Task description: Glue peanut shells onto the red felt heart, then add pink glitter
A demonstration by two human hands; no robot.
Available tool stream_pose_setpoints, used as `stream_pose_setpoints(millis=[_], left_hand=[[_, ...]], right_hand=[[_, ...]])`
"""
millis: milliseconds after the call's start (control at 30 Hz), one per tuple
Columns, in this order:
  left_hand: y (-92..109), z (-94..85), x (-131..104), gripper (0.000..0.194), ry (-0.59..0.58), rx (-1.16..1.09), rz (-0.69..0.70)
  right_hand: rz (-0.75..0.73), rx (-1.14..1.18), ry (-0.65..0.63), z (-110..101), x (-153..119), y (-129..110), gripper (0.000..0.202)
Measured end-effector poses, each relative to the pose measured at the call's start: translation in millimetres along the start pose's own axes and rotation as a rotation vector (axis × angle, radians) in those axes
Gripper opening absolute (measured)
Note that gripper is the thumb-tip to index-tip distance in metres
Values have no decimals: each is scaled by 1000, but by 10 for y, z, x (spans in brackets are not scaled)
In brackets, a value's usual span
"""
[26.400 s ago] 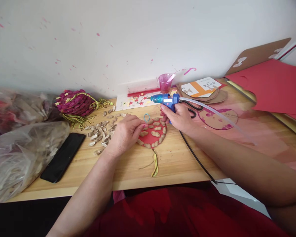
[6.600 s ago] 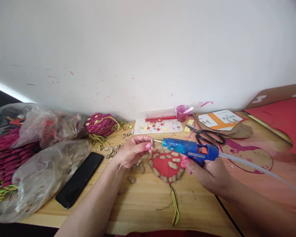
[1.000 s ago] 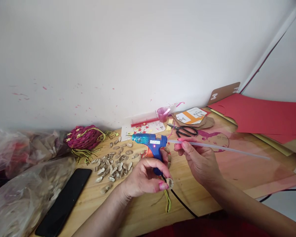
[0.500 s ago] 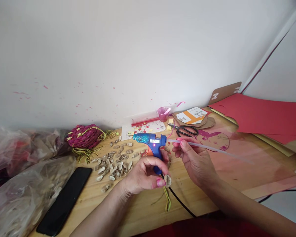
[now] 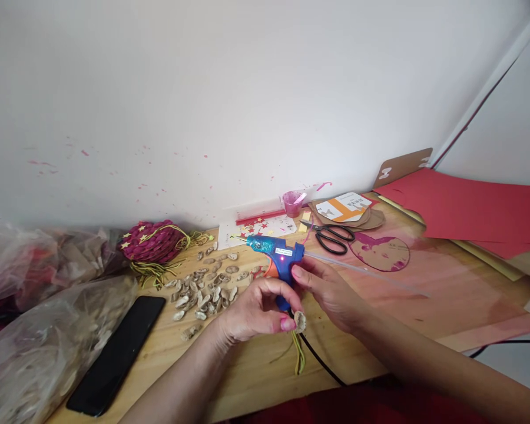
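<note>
My left hand [image 5: 258, 315] pinches a half peanut shell [image 5: 300, 322] between thumb and forefinger. Its other fingers are mostly hidden behind the gun's handle. My right hand [image 5: 329, 291] is closed at the back of a blue glue gun [image 5: 285, 262], which points left with a red light lit. From the gun's rear a long clear glue stick [image 5: 380, 277] runs out to the right. Loose peanut shells [image 5: 203, 297] lie on the table left of the gun. Yellow-green cords [image 5: 300, 356] hang below the held shell, and what they are tied to is hidden.
A magenta shell-covered ornament [image 5: 152, 241], a black phone [image 5: 117, 356] and plastic bags [image 5: 57, 347] are at left. Behind are star confetti on paper [image 5: 282, 225], a pink cup [image 5: 292, 203] and scissors [image 5: 333, 237]. Red paper [image 5: 481, 206] lies at right; a black cord [image 5: 322, 360] trails forward.
My right hand has let go of the glue stick and moved left and down onto the glue gun. The gun has shifted slightly right and tilted; my left hand keeps the shell.
</note>
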State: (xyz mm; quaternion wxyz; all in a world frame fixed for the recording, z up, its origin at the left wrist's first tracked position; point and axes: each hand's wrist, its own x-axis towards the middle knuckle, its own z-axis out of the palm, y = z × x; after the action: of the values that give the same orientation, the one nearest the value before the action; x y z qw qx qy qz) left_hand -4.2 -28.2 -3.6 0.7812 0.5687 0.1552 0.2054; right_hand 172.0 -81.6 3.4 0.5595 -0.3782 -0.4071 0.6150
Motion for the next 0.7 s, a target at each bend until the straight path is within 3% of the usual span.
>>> stream_pose_setpoints(millis=[100,233,400,500,700], left_hand=[[-14,-5,10,32,-22,8,-15],[-38,-31,19,36,59,-35,-28],[33,-104,26,35,124,-92,-16],[146,-191,14,30,153,-109,61],[300,-435,-26,27,319,-187,261]], right_hand=[[32,-28,-34,39,35,-34,31],[51,-87,-17,32,106,-38,33],[-119,-98,105,-63,247,-169,37],[-93,-41,193,-112,313,-294,44],[-28,21,196,-88,346,-383,46]])
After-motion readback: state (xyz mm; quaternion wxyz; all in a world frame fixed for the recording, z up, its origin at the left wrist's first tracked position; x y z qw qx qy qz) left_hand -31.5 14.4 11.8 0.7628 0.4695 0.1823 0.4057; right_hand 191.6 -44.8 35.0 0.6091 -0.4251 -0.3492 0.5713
